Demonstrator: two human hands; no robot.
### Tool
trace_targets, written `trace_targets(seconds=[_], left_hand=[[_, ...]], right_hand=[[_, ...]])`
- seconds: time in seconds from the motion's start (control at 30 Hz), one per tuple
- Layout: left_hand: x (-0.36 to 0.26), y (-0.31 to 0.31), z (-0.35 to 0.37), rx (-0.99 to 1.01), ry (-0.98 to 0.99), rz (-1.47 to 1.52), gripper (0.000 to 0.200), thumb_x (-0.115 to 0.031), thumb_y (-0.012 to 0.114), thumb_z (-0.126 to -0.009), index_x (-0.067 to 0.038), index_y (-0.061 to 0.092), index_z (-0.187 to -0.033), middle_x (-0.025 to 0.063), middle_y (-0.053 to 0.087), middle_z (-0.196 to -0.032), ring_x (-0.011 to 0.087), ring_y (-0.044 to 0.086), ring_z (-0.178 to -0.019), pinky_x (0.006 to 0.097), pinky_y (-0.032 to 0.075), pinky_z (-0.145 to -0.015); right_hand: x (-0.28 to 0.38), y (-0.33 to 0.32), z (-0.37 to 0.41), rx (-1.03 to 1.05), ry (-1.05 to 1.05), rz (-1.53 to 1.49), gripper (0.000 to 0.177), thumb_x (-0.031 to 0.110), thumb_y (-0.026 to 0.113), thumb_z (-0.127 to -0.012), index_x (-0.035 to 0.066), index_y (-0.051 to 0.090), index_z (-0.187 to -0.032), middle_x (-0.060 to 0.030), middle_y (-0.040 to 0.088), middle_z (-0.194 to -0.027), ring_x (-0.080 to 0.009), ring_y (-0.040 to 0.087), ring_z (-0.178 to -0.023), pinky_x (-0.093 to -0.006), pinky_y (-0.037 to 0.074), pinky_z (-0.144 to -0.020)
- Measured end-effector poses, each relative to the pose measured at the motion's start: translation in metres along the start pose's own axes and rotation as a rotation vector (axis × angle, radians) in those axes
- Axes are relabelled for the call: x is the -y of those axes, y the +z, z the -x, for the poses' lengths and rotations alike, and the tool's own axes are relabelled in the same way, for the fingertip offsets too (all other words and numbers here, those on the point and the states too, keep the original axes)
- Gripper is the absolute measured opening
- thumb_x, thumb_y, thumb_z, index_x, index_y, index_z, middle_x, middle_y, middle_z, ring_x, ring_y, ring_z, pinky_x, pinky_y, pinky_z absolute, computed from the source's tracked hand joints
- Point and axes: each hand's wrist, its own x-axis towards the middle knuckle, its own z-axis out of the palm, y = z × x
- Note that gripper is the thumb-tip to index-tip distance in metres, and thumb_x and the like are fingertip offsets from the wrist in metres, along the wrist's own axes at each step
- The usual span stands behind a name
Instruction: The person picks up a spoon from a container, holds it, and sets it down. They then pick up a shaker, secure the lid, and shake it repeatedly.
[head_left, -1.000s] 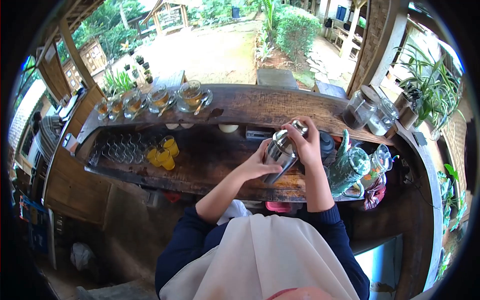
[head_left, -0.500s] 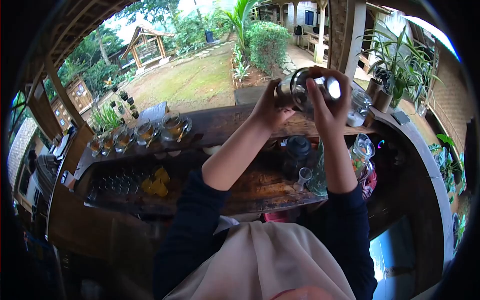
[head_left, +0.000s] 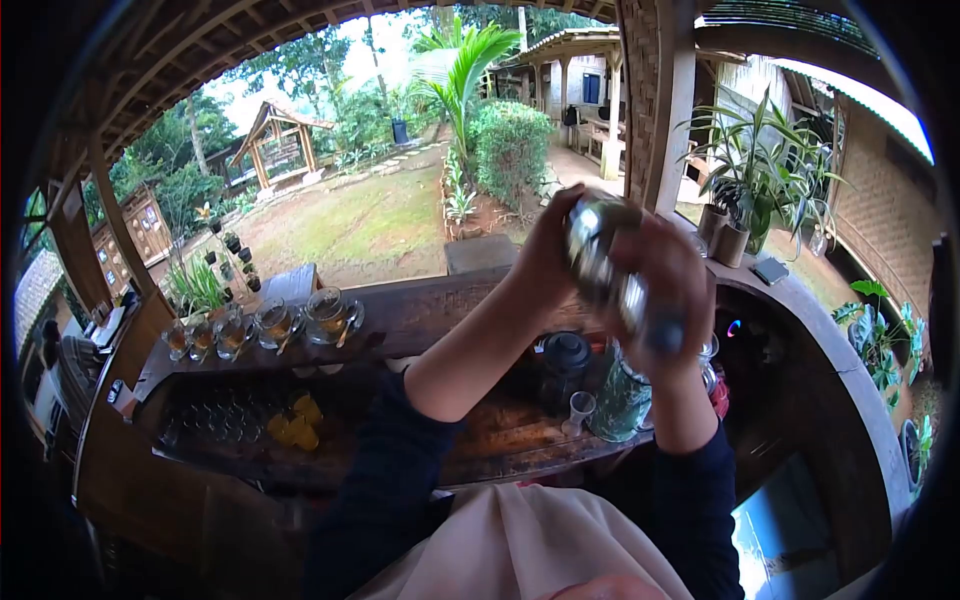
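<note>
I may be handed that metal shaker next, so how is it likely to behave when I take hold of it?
The metal shaker is probably stiff, judging by its metallic shine. Its smooth surface may be slippery; the left hand and right hand both grip it. Being rounded, it would likely roll if laid on its side.
</note>
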Motion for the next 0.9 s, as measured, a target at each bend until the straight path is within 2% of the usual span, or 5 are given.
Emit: trace_targets(seconds=[0.13, 0.33, 0.5, 0.8, 0.9], left_hand=[[-0.004, 0.062, 0.023, 0.426, 0.268, -0.307, 0.044, -0.038, 0.055, -0.088, -0.006, 0.045, -0.118, 0.0109, 0.058, -0.107, 0.0211, 0.062, -0.092, 0.0397, 0.053, -0.080], [0.001, -0.006, -0.012, -0.166, 0.074, -0.230, 0.040, -0.034, 0.041, -0.093, -0.001, 0.051, -0.114, 0.0150, 0.059, -0.109, 0.0274, 0.062, -0.094, 0.0433, 0.050, -0.085], [-0.020, 0.057, 0.021, 0.259, -0.032, -0.009, 0.047, -0.038, 0.051, -0.089, 0.000, 0.048, -0.118, 0.0173, 0.057, -0.111, 0.0250, 0.059, -0.101, 0.0392, 0.049, -0.088], [-0.011, 0.014, -0.014, -0.302, 0.031, 0.049, 0.036, -0.031, 0.041, -0.092, -0.002, 0.054, -0.106, 0.0150, 0.063, -0.096, 0.0254, 0.063, -0.088, 0.0403, 0.051, -0.082], [-0.010, 0.075, 0.037, -0.366, 0.146, -0.217, 0.042, -0.036, 0.043, -0.090, -0.003, 0.053, -0.113, 0.0156, 0.061, -0.105, 0.0244, 0.062, -0.093, 0.0411, 0.049, -0.087]], right_hand=[[0.020, 0.001, 0.014, -0.061, -0.894, 0.067, 0.064, 0.038, 0.066, -0.080, 0.007, 0.038, -0.127, -0.0154, 0.056, -0.111, -0.0250, 0.057, -0.098, -0.0325, 0.049, -0.078], [-0.036, 0.018, -0.011, -0.294, 0.640, -0.352, 0.034, -0.001, 0.062, -0.078, -0.002, 0.047, -0.108, -0.0162, 0.059, -0.108, -0.0201, 0.057, -0.099, -0.0309, 0.047, -0.084], [0.046, -0.020, -0.022, 0.266, -0.276, 0.245, 0.044, 0.024, 0.070, -0.071, 0.006, 0.055, -0.108, -0.0178, 0.059, -0.106, -0.0339, 0.060, -0.091, -0.0447, 0.045, -0.081], [-0.034, 0.022, -0.019, -0.206, 0.628, -0.293, 0.047, -0.001, 0.068, -0.075, -0.001, 0.049, -0.119, -0.0127, 0.058, -0.114, -0.0166, 0.055, -0.103, -0.0304, 0.043, -0.089], [0.002, 0.011, -0.024, 0.065, 0.268, -0.123, 0.047, 0.008, 0.066, -0.080, -0.001, 0.047, -0.123, -0.0145, 0.056, -0.117, -0.0190, 0.055, -0.104, -0.0336, 0.042, -0.091]])
